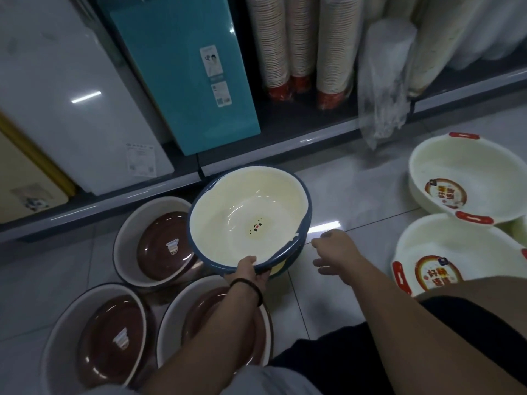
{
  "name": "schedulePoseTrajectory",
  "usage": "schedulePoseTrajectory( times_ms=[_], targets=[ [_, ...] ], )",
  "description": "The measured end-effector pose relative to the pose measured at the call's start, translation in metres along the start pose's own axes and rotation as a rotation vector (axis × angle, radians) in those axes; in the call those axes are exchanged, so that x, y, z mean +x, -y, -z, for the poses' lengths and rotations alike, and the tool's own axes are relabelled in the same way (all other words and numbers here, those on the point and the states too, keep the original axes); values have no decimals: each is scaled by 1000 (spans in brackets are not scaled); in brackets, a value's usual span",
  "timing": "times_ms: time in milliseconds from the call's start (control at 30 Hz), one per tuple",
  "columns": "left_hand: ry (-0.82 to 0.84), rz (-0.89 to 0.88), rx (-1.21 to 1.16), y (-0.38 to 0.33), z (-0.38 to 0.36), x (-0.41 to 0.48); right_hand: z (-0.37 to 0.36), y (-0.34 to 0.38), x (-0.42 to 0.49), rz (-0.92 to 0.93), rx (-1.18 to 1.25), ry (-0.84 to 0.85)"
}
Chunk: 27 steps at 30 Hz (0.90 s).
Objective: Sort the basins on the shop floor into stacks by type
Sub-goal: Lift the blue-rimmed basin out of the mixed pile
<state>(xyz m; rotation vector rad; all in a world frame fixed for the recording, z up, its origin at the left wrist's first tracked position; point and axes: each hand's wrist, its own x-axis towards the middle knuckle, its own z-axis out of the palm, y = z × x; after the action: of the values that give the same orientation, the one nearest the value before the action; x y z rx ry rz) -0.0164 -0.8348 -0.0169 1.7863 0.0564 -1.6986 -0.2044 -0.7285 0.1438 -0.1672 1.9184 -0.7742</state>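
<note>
The blue-rimmed cream basin [248, 220] sat tilted at the middle of the tiled floor [350, 195], its bowl bearing a tiny face print, and it rested on another blue basin [288, 263] of which only a sliver showed beneath its near edge. The left hand [249, 270] was closed over the near rim of the cream basin, thumb on the inside and fingers tucked under the rim; a dark bead bracelet [247, 286] circled that wrist. The right hand [332, 250] hovered just right of the basin, apart from it, fingers loosely spread and holding nothing.

Left of the cream basin and toward the person, 3 grey basins lay on the floor, each with a brown inner bottom and a small label: 1 [148, 240] touching the cream basin's left side in the picture, 1 [102, 337] farther left and nearer the person, and 1 [199, 317] directly under the left forearm.

Well to the right of the cream basin, 2 white basins with red handles and round red stickers lay overlapped, the farther one [467, 178] resting on the rim of the nearer [445, 252].

Behind the cream basin ran the bottom shelf [285, 138], holding a teal box [182, 67] and stacked paper cups [302, 38].
</note>
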Motion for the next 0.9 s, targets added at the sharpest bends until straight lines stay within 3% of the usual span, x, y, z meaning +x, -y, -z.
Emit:
schedulePoseTrajectory(
  times_ms=[200, 467, 700, 900],
  targets=[
    [-55, -1, 28, 7, -3, -23, 11, -15, 3, 7, -147, 32],
    [-23, 122, 360, 19, -13, -32, 11, -17, -4, 28, -299, 185],
    [60, 251, 822, 24, -15, -12, 17, -23, -3, 75, -409, 140],
    [94, 297, 868, 40, -11, -12, 24, -17, -10, 198, -504, 90]
  ],
)
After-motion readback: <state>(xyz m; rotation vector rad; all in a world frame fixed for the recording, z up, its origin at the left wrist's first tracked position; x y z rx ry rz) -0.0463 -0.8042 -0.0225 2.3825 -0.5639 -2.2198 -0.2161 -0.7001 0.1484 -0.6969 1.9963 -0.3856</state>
